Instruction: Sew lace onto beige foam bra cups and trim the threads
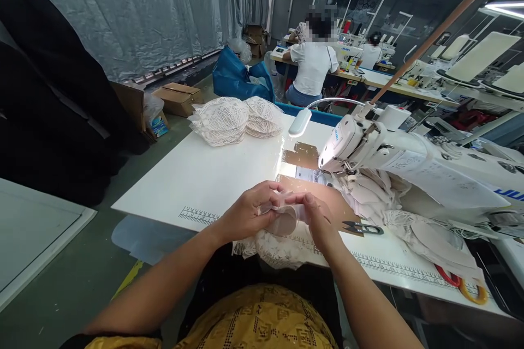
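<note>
Between my two hands, at the table's front edge, is a pale pink bra cup (285, 222) with thin sheer fabric along its top. My left hand (258, 206) pinches the fabric from the left. On the other side my right hand (314, 217) has its fingers bent over the same piece. White lace (278, 251) hangs below the cup over the table edge. Just beyond my hands stands a sewing machine (347, 144), its needle area lit. To the right of my right hand lie thread snips (363, 227).
Two stacks of lace cups (223, 120) sit at the table's back left. Cut fabric pieces (429, 240) and red-and-orange-handled scissors (460, 282) lie on the right. A lamp (301, 122) hangs over the table. Beyond it, a person in white (311, 65) sits at another bench.
</note>
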The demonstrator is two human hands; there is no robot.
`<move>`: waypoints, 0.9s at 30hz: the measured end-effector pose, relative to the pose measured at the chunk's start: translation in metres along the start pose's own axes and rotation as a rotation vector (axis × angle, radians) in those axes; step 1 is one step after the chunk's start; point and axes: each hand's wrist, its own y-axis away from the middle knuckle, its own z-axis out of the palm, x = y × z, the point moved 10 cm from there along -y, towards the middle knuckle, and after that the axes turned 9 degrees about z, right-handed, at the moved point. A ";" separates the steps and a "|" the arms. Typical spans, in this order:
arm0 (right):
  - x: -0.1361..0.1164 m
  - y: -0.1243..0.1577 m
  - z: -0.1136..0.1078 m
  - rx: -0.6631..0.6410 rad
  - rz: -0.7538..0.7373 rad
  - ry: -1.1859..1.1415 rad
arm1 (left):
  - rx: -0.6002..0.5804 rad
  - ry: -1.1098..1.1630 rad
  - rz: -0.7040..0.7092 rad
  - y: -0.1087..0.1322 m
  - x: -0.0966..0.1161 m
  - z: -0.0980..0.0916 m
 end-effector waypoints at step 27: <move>-0.015 0.100 -0.087 0.288 -0.156 0.077 | -0.159 -0.407 0.142 -0.011 0.025 0.007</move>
